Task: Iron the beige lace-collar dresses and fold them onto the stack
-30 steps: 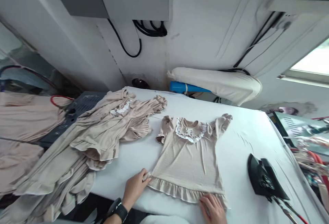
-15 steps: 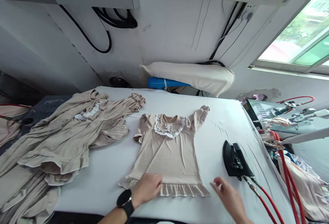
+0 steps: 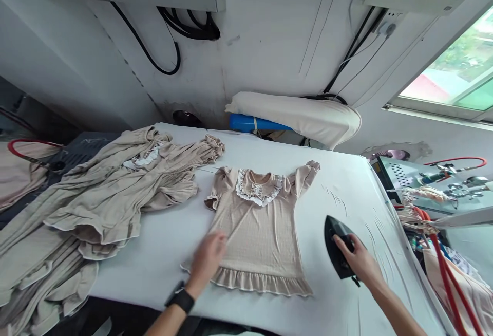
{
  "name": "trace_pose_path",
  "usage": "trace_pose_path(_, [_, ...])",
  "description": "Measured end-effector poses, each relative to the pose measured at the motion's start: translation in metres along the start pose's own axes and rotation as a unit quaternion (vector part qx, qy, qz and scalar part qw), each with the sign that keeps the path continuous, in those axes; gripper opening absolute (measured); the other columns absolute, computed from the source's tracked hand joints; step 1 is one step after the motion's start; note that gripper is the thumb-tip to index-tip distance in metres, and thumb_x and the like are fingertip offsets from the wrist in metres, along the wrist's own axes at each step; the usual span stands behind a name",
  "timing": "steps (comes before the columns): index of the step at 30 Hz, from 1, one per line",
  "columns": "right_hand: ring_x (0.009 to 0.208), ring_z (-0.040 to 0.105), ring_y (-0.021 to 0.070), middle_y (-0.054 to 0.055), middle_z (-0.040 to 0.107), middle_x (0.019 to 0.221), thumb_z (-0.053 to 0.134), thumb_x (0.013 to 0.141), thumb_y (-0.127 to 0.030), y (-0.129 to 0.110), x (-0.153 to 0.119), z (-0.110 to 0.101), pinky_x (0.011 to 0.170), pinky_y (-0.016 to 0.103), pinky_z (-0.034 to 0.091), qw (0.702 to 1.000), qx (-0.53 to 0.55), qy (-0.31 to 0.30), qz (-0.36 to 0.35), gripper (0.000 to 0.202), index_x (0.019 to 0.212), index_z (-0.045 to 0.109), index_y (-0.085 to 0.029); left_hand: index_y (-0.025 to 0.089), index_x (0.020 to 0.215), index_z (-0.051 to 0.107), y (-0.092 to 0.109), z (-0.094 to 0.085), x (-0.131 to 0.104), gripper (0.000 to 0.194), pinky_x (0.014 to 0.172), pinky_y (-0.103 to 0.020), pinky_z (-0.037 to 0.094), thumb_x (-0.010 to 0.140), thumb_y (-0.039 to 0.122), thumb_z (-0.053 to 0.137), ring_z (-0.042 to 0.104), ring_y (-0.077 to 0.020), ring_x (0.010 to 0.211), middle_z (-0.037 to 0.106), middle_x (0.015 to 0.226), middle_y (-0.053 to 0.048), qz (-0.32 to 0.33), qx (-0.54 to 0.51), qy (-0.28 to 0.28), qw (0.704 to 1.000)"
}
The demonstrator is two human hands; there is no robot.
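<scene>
A beige child's dress with a ruffled hem and a white lace bib lies flat, front up, on the white-covered ironing table. Over its lower left side is my left hand, with a dark watch on the wrist. Motion blurs its fingers, so whether they touch the cloth is unclear. To the right of the dress, my right hand is closed around the handle of a black iron. The iron's tip points away from me, and my hand covers much of its handle.
Several more beige dresses are heaped on the left. A padded pressing arm and a blue cylinder are behind the table. Red hoses hang at the right, near a metal box.
My right hand has moved right from beside the hem and taken hold of the iron. My left hand has shifted up and left from the hem. The view has turned slightly.
</scene>
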State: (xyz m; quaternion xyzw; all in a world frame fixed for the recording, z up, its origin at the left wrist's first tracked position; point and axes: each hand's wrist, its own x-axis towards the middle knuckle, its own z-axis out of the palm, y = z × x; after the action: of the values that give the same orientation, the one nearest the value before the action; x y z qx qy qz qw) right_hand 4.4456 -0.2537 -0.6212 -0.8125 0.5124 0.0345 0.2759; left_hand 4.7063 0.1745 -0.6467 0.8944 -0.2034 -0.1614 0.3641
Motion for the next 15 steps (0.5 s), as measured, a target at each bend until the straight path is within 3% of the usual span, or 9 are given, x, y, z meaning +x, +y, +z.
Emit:
trace_pose_path(1, [0.076, 0.072, 0.0291, 0.006, 0.077, 0.084, 0.051, 0.081, -0.085, -0.02, -0.016, 0.008, 0.066, 0.037, 0.049, 0.999, -0.03, -0.034, -0.02, 0.074, 0.127, 0.065, -0.029, 0.024, 0.116, 0.068, -0.027, -0.025, 0.006, 0.033, 0.104, -0.04, 0.046, 0.096, 0.043, 0.049, 0.064, -0.0287, 0.115, 0.073, 0.119, -0.011, -0.029, 0.054, 0.058, 0.996])
trace_pose_path(2, [0.082, 0.073, 0.0296, 0.005, 0.078, 0.089, 0.051, 0.082, -0.085, -0.04, -0.033, 0.018, 0.068, 0.037, 0.049, 0.994, -0.05, -0.079, -0.049, 0.072, 0.13, 0.064, -0.032, 0.023, 0.117, 0.066, -0.052, -0.044, 0.008, 0.037, 0.098, -0.039, 0.047, 0.093, 0.048, 0.054, 0.065, -0.0294, 0.111, 0.072, 0.117, -0.011, -0.057, 0.102, 0.082, 0.99])
trace_pose_path(3, [0.087, 0.073, 0.0298, 0.004, 0.079, 0.092, 0.053, 0.083, -0.083, -0.058, -0.05, 0.028, 0.071, 0.036, 0.048, 0.986, -0.059, -0.129, -0.088, 0.068, 0.13, 0.064, -0.034, 0.023, 0.118, 0.065, -0.073, -0.056, 0.007, 0.041, 0.091, -0.037, 0.048, 0.091, 0.052, 0.059, 0.066, -0.0286, 0.103, 0.072, 0.111, -0.009, -0.086, 0.137, 0.072, 0.984])
trace_pose_path(5, [0.089, 0.074, 0.0289, 0.002, 0.079, 0.092, 0.057, 0.086, -0.076, -0.085, -0.082, 0.051, 0.072, 0.034, 0.045, 0.958, -0.077, -0.206, -0.184, 0.052, 0.118, 0.067, -0.036, 0.024, 0.108, 0.066, -0.102, -0.065, -0.003, 0.037, 0.075, -0.031, 0.044, 0.09, 0.056, 0.06, 0.067, -0.0241, 0.085, 0.072, 0.093, -0.004, -0.142, 0.159, 0.003, 0.977])
trace_pose_path(8, [0.088, 0.074, 0.0302, 0.002, 0.079, 0.089, 0.06, 0.088, -0.067, -0.092, -0.108, 0.079, 0.072, 0.033, 0.043, 0.925, -0.124, -0.253, -0.255, 0.037, 0.105, 0.068, -0.035, 0.023, 0.084, 0.064, -0.117, -0.058, -0.024, 0.028, 0.064, -0.026, 0.034, 0.095, 0.045, 0.052, 0.061, -0.0182, 0.07, 0.067, 0.074, 0.001, -0.19, 0.099, -0.078, 0.974])
trace_pose_path(12, [0.089, 0.074, 0.0332, 0.003, 0.078, 0.087, 0.06, 0.086, -0.072, -0.087, -0.106, 0.102, 0.072, 0.036, 0.044, 0.923, -0.175, -0.273, -0.209, 0.041, 0.105, 0.068, -0.037, 0.022, 0.081, 0.061, -0.123, -0.05, -0.042, 0.021, 0.062, -0.025, 0.032, 0.094, 0.037, 0.054, 0.058, -0.0157, 0.067, 0.064, 0.07, 0.002, -0.194, 0.032, -0.053, 0.979])
trace_pose_path(15, [0.09, 0.074, 0.0336, 0.004, 0.079, 0.089, 0.058, 0.086, -0.074, -0.127, -0.115, 0.125, 0.071, 0.037, 0.045, 0.921, -0.165, -0.274, -0.221, 0.043, 0.104, 0.068, -0.036, 0.022, 0.081, 0.06, -0.129, -0.053, -0.052, 0.018, 0.063, -0.024, 0.033, 0.092, 0.035, 0.056, 0.058, -0.0158, 0.068, 0.064, 0.07, 0.002, -0.208, 0.019, -0.035, 0.977])
